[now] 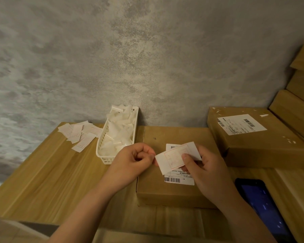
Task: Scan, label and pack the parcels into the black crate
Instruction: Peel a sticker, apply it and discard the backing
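A: Both hands hold the sticker (175,156) over the box (172,172). The right hand (207,170) pinches it under the thumb; the left hand (132,160) is curled, fingertips nipping the corner.

B: Peeling the backing, I'd guess. What could go wrong?

A: It could tear, curl onto itself, or land across the barcode label (180,178) underneath, which would spoil the scan. I can't see the black crate.

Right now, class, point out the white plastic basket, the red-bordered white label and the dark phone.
white plastic basket (102,156): head view, near slatted wall
red-bordered white label (174,157): head view, printed face
dark phone (260,199): head view, screen
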{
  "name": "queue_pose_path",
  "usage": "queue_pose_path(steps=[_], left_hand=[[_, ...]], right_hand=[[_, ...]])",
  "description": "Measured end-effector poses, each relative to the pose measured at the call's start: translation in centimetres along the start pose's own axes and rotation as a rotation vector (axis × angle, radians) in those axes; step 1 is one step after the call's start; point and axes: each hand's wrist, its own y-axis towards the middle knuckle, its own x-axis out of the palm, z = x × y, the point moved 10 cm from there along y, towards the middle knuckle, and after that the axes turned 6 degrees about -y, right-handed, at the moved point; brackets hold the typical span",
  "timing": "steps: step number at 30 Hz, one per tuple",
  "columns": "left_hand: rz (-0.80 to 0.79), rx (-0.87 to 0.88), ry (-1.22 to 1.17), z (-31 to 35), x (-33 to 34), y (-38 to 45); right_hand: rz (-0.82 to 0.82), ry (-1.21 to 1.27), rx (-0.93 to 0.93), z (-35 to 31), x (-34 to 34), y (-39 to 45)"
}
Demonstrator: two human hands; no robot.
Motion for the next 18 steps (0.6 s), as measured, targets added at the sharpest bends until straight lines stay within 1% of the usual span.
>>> queue_pose_path(steps=[9, 11, 13, 15, 16, 17, 18], left_hand=[[-0.052, 0.024, -0.037, -0.4, 0.2, 0.2], [-0.077, 0.025, -0.142, -0.3, 0.4, 0.0], [-0.093, 0.016, -0.290, 0.0, 0.8, -0.3], [-0.068, 0.013, -0.377, 0.1, 1.1, -0.5], [-0.052, 0.016, -0.395, 0.2, 1.2, -0.6], [-0.046, 0.020, -0.409, 0.3, 1.3, -0.7], [-0.050, 0.027, -0.421, 0.4, 1.6, -0.9]], right_hand=[[-0.001, -0.025, 0.007, -0.6, 0.3, 0.2], [0.055, -0.084, 0.035, -0.5, 0.2, 0.3], [0.206, -0.151, 0.041, -0.8, -0.6, 0.0], [0.382, -0.217, -0.061, -2.1, -1.5, -0.7], [0.415, -0.221, -0.144, -2.9, -1.4, -1.0], [0.380, -0.185, -0.218, -3.4, -0.7, -1.0], [0.296, -0.116, -0.268, -3.6, 0.3, -0.8]])
